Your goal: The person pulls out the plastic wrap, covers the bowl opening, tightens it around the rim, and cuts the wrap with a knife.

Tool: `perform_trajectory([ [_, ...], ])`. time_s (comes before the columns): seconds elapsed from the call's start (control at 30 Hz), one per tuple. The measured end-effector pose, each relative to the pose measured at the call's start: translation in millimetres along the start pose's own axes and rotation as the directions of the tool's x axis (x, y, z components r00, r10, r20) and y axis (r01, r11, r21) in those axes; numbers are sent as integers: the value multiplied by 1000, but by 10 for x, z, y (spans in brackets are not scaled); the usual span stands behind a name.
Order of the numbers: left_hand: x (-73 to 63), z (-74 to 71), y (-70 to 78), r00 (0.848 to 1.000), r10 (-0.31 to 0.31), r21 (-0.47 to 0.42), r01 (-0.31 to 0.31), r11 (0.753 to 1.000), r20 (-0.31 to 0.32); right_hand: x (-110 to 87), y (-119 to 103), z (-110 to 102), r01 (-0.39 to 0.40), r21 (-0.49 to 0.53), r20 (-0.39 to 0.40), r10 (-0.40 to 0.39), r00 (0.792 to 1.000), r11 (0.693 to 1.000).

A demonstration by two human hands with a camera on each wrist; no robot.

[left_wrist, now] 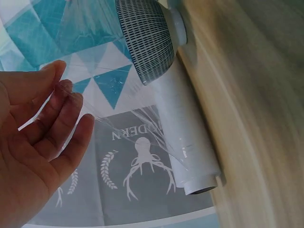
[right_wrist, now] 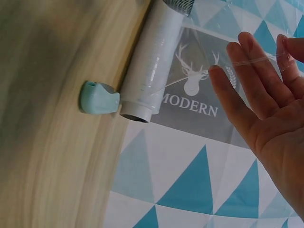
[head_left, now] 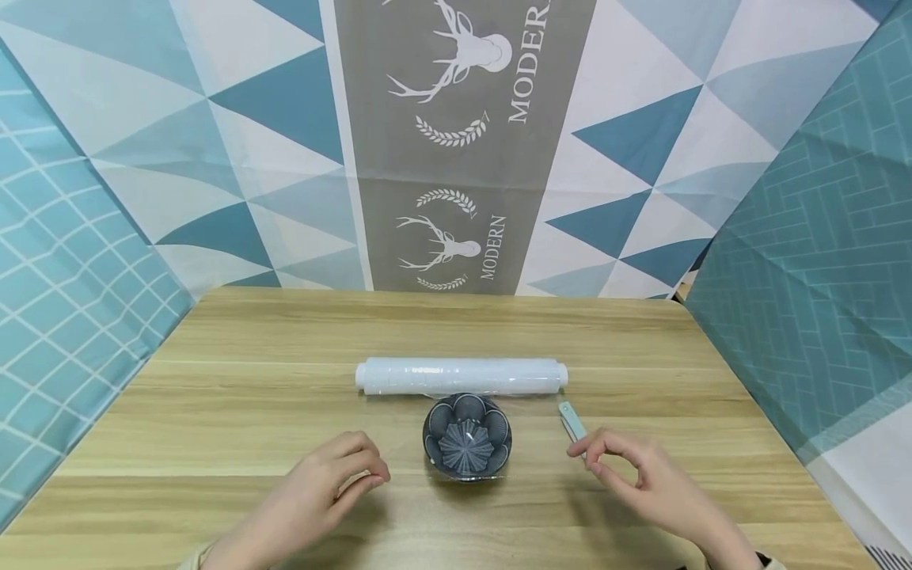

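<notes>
A roll of cling film [head_left: 456, 376] lies across the wooden table, and a thin clear sheet is drawn from it toward me over a dark bowl [head_left: 467, 453] with a petal-patterned inside. On the left of the bowl, my left hand [head_left: 321, 484] pinches a corner of the sheet between thumb and fingers. My right hand [head_left: 647, 483] pinches the opposite corner, its other fingers spread in the right wrist view. Both wrist views show the film [left_wrist: 102, 23] stretched and creased toward the fingertips. Close beyond the right fingertips lies a mint-green cutter [head_left: 571, 418], seen end-on beside the roll in the right wrist view.
The wooden table [head_left: 271, 412] runs back to a patterned cloth [head_left: 449, 158] with deer heads and triangles. Blue tile-print cloth [head_left: 64, 261] hangs at the left side, and teal brick-print cloth [head_left: 819, 261] at the right.
</notes>
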State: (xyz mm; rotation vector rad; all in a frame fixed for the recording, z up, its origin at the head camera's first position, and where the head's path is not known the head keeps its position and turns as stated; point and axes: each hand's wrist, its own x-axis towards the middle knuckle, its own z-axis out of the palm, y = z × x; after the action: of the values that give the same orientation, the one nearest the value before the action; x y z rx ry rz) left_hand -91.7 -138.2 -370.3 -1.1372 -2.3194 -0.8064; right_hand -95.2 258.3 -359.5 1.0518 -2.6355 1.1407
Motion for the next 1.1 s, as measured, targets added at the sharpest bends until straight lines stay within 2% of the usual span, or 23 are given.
perform_trajectory([
  [0.27, -36, 44, -12, 999, 12, -17, -12, 1000, 38, -35, 42, 90, 35, -38, 1, -35, 999, 999],
  [0.5, -80, 118, -31, 998, 29, 12, -30, 999, 57, -61, 100, 164, 21, -36, 16, -20, 1000, 999],
  [0.73, -118, 176, -59, 998, 11, 12, -12, 1000, 58, -73, 169, 205, 22, 3, 49, -22, 999, 1000],
  [0.97, -155, 199, -61, 994, -55, 12, 54, 998, 93, -62, 212, 241, 50, 18, 51, -51, 997, 999],
  [1.1, -162, 215, -72, 993, -56, 24, 54, 998, 101, -56, 242, 259, 58, 30, 54, -59, 997, 998],
])
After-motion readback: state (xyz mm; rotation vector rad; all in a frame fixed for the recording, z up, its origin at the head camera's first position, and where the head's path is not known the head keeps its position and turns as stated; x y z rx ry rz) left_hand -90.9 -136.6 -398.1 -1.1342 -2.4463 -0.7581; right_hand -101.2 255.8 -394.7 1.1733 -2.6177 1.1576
